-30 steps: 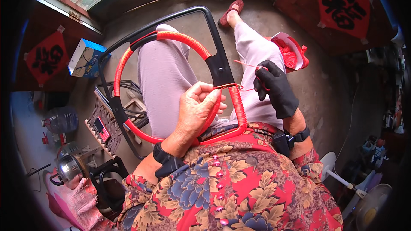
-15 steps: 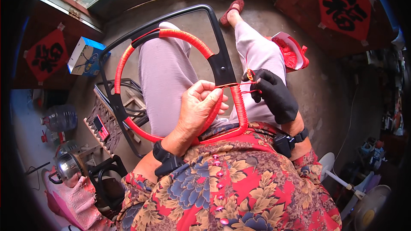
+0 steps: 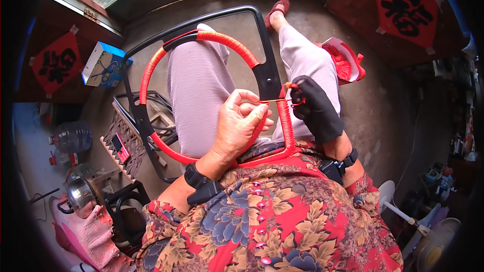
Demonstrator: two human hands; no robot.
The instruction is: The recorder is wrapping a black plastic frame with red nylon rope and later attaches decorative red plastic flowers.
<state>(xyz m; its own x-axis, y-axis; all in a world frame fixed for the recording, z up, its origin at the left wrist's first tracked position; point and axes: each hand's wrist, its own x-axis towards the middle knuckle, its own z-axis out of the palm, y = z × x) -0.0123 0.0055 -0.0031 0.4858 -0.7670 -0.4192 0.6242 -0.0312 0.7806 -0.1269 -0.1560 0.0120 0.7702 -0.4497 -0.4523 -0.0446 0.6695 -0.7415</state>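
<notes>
Concrete floor beyond; left hand grips red-wrapped ring, gloved right hand pinches cord

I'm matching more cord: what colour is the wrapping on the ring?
Red, wound over a black frame; the wrapping shows clearly in the head view.

Glossy red cord wraps a smooth black frame; the right hand wears a matt black cloth glove.
</notes>
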